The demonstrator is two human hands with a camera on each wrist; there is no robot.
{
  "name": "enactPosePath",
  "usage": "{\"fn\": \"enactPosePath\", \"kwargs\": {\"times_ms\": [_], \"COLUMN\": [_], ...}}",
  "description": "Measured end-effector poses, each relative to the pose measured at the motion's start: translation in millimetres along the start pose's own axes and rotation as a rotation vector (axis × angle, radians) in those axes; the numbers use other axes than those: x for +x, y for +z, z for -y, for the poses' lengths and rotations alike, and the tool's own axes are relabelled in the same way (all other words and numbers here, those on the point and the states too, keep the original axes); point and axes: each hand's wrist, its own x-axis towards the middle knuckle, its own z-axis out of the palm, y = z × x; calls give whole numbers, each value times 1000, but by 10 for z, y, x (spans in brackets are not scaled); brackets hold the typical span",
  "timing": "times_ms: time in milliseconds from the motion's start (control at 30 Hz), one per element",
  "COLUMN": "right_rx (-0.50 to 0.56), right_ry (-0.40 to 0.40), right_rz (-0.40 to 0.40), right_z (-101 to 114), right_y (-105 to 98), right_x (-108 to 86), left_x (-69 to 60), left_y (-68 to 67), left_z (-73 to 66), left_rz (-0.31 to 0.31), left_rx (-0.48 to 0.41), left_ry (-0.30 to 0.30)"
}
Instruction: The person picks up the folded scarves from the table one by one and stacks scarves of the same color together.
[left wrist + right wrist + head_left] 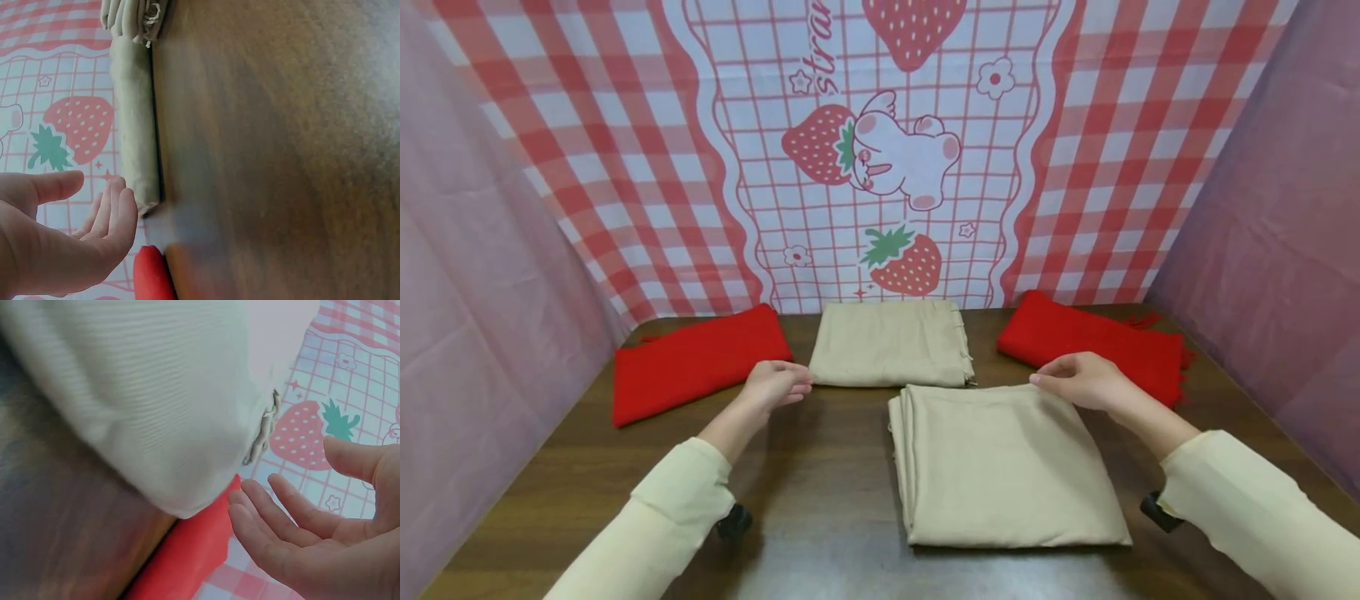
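A person in pale yellow sleeves (651,508) bends two bare hands over beige and red folded cloths on a wooden desk (820,500). The near beige cloth (1007,467) lies flat right of the desk's centre, its layered folds stacked along its left side. The right hand (1086,382) is at that cloth's far right corner, its fingers released and gently bent, the thumb well apart from them in the right wrist view; whether a fingertip touches the fabric cannot be told. The left hand (773,385), also grasping nothing, reaches with extended fingers to the near left corner of the far beige cloth (887,342), contact again unclear. That second beige piece rests along the middle of the desk's back edge, fringe down its right side, just behind the near one. Flanking it, the left red cloth (700,358) lies aslant towards the desk's back left corner, and the right red cloth (1097,342), fringed at its outer end, lies towards the back right corner, partly behind the right hand. Above the back edge hangs a backdrop (910,262) of red checks and strawberries, with pink curtains (482,275) on either side
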Motion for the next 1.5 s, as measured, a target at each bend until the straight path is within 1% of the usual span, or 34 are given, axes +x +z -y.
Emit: {"fn": "enactPosePath", "kwargs": {"times_ms": [133, 300, 400, 433, 533, 633, 667, 733, 800, 933, 1067, 1133, 1300, 1400, 1500], "right_rx": [7, 28, 64, 74, 99, 119, 126, 137, 146, 168, 188, 199, 239, 262, 272], "right_ry": [12, 21, 20, 16, 0, -13, -15, -15, -12, -21, -23, -14, 39, 71, 97], "right_rz": [19, 41, 60, 64, 84, 111, 120, 136, 146, 171, 199, 208, 229, 213, 193], "right_z": [95, 212, 273, 289, 320, 342, 350, 368, 391, 442, 473, 482, 515, 542, 576], "right_y": [-7, -1, -4, -6, -18, -35, -42, -57, -69, -86, -79, -69, -63, -81, -99], "right_x": [86, 203, 267, 285, 334, 384, 402, 443, 488, 568, 648, 695, 815, 873, 924], "left_x": [-10, 26, 71, 151, 196, 222, 163, 175, 186, 234, 282, 307, 375, 406, 434], "left_y": [-21, -78, -135, -167, -199, -199, -182, -180, -182, -190, -163, -134, -43, -15, -15], "left_z": [-47, -87, -115, -84, -121, -167, -228, -272, -322, -388, -396, -390, -381, -393, -418], "left_rz": [-33, -53, -48, -40, -35, -40, -49, -49, -50, -46, -29, -33, -66, -77, -75], "left_rx": [-4, 18, 56, 57, 85, 89, 103, 104, 91, 66, 47, 38, -3, -34, -60], "left_ry": [6, 15, 21, 36, 45, 34, 12, 2, -16, -21, -16, -22, -41, -53, -65]}}
